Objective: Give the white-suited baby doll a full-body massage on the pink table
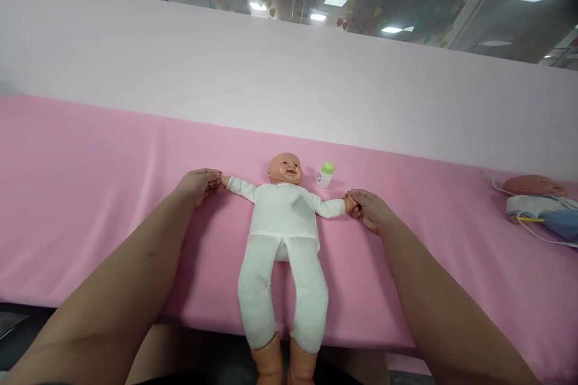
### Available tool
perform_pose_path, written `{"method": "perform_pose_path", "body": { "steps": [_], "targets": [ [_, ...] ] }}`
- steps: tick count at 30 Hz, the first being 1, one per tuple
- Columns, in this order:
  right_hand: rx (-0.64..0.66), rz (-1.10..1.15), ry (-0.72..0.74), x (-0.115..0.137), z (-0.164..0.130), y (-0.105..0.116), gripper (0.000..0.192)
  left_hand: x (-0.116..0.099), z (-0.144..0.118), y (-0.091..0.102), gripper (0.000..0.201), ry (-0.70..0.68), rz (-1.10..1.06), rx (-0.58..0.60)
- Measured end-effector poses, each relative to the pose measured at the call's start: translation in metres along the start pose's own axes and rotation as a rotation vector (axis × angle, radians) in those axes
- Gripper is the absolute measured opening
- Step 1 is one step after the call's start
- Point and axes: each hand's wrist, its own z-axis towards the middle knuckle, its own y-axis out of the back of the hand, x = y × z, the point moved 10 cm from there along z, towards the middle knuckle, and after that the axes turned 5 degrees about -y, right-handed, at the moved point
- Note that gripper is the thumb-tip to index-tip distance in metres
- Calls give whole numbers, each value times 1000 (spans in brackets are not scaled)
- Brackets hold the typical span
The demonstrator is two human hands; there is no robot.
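A baby doll (284, 216) in a white top and white trousers lies on its back, head away from me, its bare feet past the near edge of the pink surface. Its arms are stretched out to both sides. My left hand (201, 185) is closed around the doll's hand at the left, fingers pinched together. At the right, my right hand (368, 207) grips the doll's other hand between thumb and fingers. Just right of the doll's head stands a small white bottle (325, 175) with a green cap, touched by neither hand.
Pink sheeting (112, 192) covers the long padded surface. A white wall (271, 78) runs along its back, with glass above it. At the far right lies a second doll (542, 204) in white and blue, with a thin tube or cord around it.
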Motion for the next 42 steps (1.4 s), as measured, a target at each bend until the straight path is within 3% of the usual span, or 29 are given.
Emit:
{"method": "perform_pose_path", "body": {
  "steps": [6,11,15,24,34,39,42],
  "targets": [
    [-42,-12,-13,-1,-1,-2,47,2,2,-2,15,3,-8,1],
    [-34,15,-40,-3,-1,2,34,1,1,-2,13,1,-12,10],
    [46,60,-52,-2,-3,0,27,3,2,0,21,22,-12,15],
    [137,81,-45,0,-8,-2,34,-2,-5,-6,35,3,-26,86],
    [10,-74,-1,4,-6,-8,45,-4,-9,-3,8,-8,52,-38],
    [-88,-99,-46,2,-6,-2,27,2,-3,1,8,30,43,-82],
    [-83,-59,-78,0,-6,2,23,5,1,1,14,40,17,-67]
  ]
}}
